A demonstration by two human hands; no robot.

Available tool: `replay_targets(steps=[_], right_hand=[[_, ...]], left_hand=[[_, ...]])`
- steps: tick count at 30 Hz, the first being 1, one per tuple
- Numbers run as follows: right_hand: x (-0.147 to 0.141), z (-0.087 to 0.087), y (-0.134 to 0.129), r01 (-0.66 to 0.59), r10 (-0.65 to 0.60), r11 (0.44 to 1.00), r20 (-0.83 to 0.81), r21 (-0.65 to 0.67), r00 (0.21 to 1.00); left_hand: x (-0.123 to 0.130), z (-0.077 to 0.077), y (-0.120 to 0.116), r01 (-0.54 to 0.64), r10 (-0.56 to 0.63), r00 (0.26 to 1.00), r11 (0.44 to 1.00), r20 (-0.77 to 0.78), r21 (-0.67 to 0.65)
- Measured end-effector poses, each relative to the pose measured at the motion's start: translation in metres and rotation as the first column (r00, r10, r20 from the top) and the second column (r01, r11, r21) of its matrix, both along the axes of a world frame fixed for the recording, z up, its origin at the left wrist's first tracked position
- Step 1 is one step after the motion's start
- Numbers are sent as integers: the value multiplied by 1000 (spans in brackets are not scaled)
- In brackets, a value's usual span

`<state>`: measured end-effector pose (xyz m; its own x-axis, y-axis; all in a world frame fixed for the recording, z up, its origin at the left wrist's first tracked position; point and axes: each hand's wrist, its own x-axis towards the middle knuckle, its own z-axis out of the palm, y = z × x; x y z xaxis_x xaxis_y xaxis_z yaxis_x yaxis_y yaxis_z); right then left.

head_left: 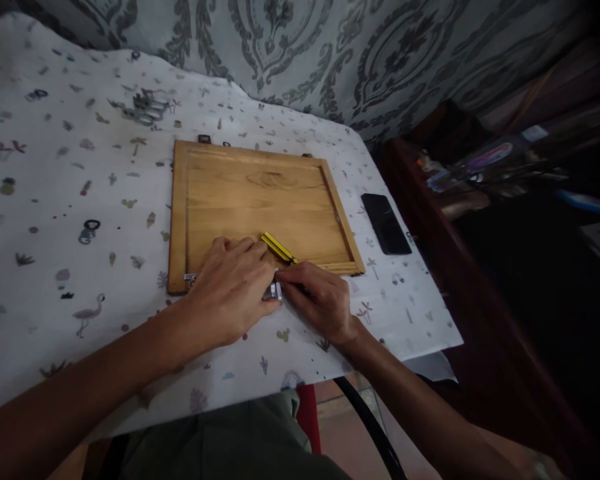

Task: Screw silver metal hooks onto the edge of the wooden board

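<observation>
A shallow wooden panel with a raised frame (260, 193) lies flat on the table. My left hand (233, 283) rests over its near edge, thumb and fingers closed round a small shiny metal latch (276, 291) at that edge. My right hand (320, 293) meets it from the right, fingertips pinched together at the latch; what they hold, if anything, is too small to make out. A yellow-handled screwdriver (279, 248) lies slanted on the panel just beyond both hands, its lower end by my right knuckles. Another metal fitting (190, 277) sits on the panel's near left corner.
A patterned white cloth (105, 173) covers the table. Several metal pieces (145, 107) lie in a pile at the back left. To the panel's right is a black phone (387, 224). A dark wooden cabinet (480, 287) with a plastic bottle (485, 159) stands right of the table.
</observation>
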<state>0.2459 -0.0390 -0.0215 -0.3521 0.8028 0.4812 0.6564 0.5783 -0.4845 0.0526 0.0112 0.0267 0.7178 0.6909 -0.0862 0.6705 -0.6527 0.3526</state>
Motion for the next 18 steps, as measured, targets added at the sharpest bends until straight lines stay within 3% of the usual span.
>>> replay_targets(steps=[10,18], right_hand=[[2,6,1,-48,49,995,13,-83,999],[-2,11,2,-41,36,989,-42,-145,998]], left_hand=[[0,5,1,12,-13,999,1000,-42,-26],[0,1,-1,-5,6,1000,1000,9,-15]])
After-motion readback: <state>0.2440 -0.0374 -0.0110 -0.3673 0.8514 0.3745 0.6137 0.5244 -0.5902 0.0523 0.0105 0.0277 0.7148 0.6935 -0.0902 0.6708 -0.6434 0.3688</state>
